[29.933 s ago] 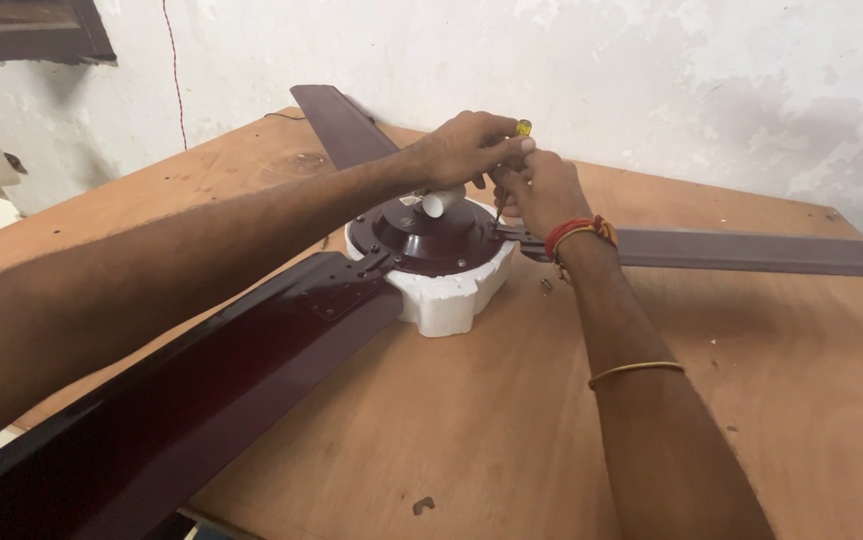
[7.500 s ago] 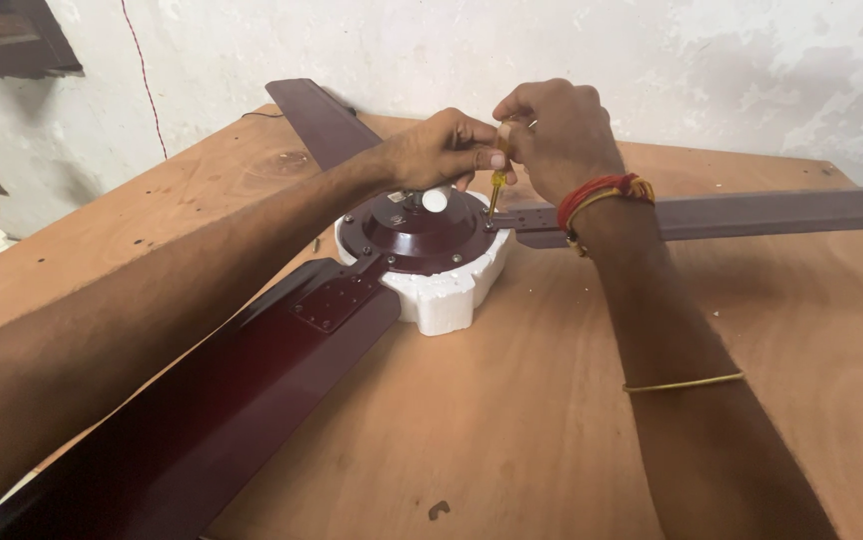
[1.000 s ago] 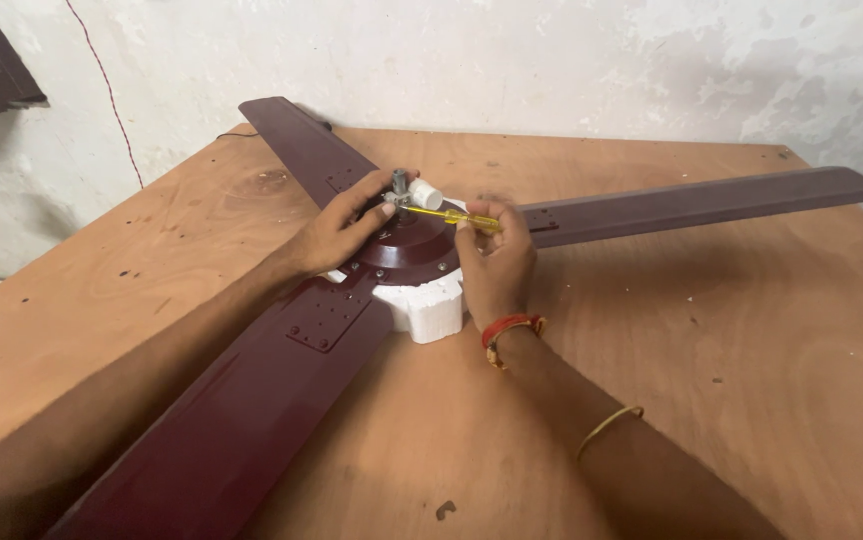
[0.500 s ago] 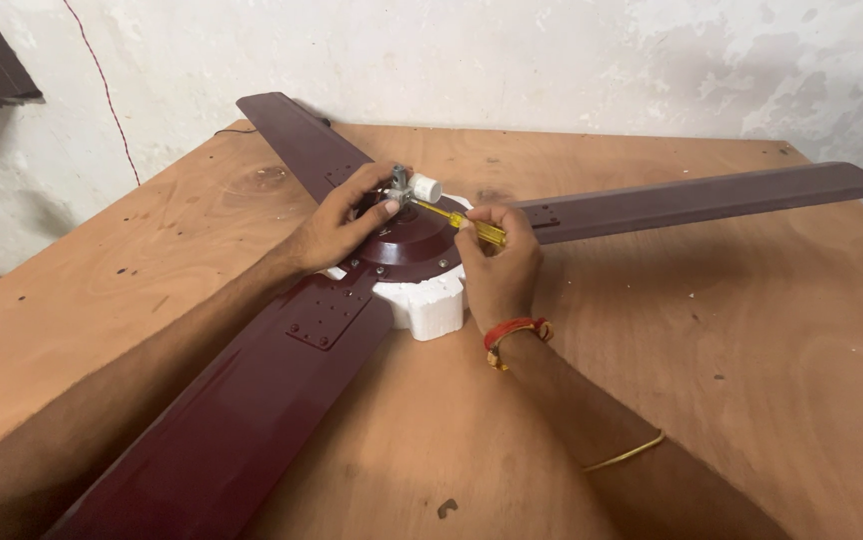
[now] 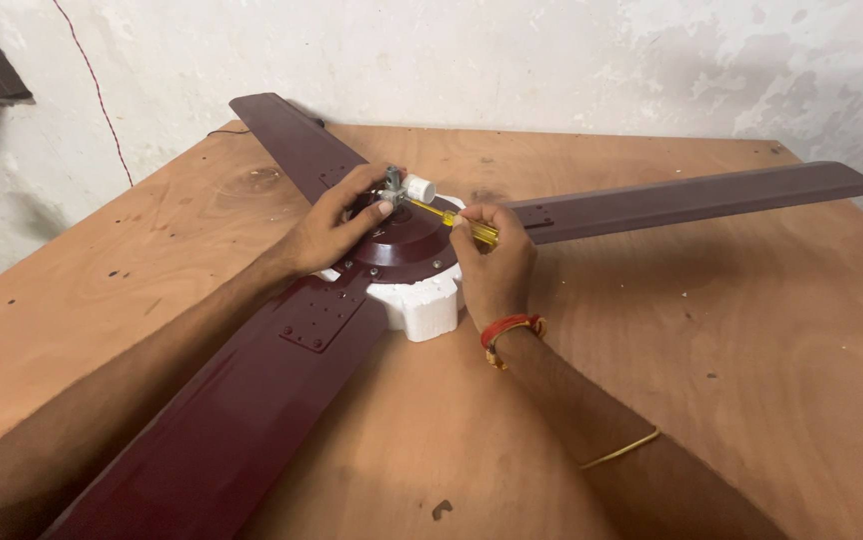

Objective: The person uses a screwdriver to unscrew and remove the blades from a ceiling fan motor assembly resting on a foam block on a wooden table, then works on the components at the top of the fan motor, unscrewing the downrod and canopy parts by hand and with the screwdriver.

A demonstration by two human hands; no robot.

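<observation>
Right hand (image 5: 497,265) grips a yellow screwdriver (image 5: 452,220) pointing toward 10 o'clock; left hand (image 5: 337,225) pinches the fan hub's metal fitting (image 5: 393,183).

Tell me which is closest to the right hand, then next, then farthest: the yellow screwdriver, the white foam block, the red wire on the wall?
From the right hand:
1. Yellow screwdriver, held in its fingers.
2. White foam block, just left of the hand, under the fan's hub.
3. Red wire, far left on the wall.

left hand (image 5: 337,225) fingers pinched, right hand (image 5: 495,262) grip closed
</observation>
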